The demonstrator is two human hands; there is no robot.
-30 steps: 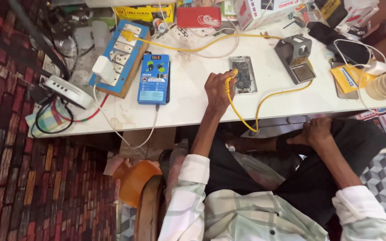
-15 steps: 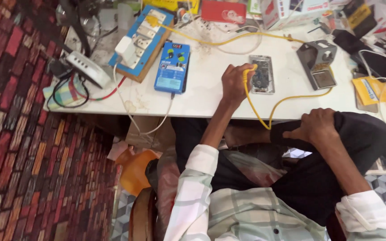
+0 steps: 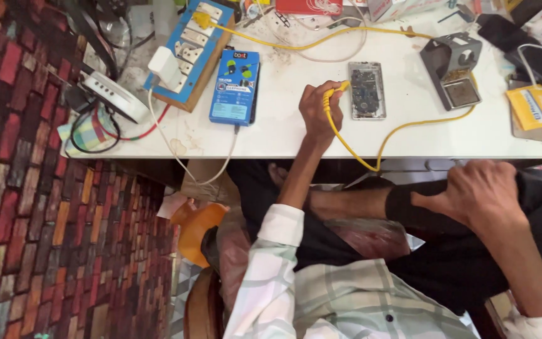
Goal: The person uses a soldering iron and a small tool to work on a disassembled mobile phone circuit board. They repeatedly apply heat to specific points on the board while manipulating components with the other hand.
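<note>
Left hand (image 3: 318, 112) closed around a yellow-handled soldering iron (image 3: 332, 100), tip pointing toward the opened phone (image 3: 366, 90) lying flat on the white table (image 3: 283, 129), just beside its left edge. Perhaps touching the phone, hard to tell from above. Yellow cable (image 3: 403, 129) running from the iron down over the table edge and back up to the grey iron stand (image 3: 451, 69). Right hand (image 3: 481, 194) resting on the raised knee in black trousers (image 3: 446, 251), fingers loosely curled, holding nothing. Blue box (image 3: 235, 88) and blue socket board (image 3: 186, 53) further left.
</note>
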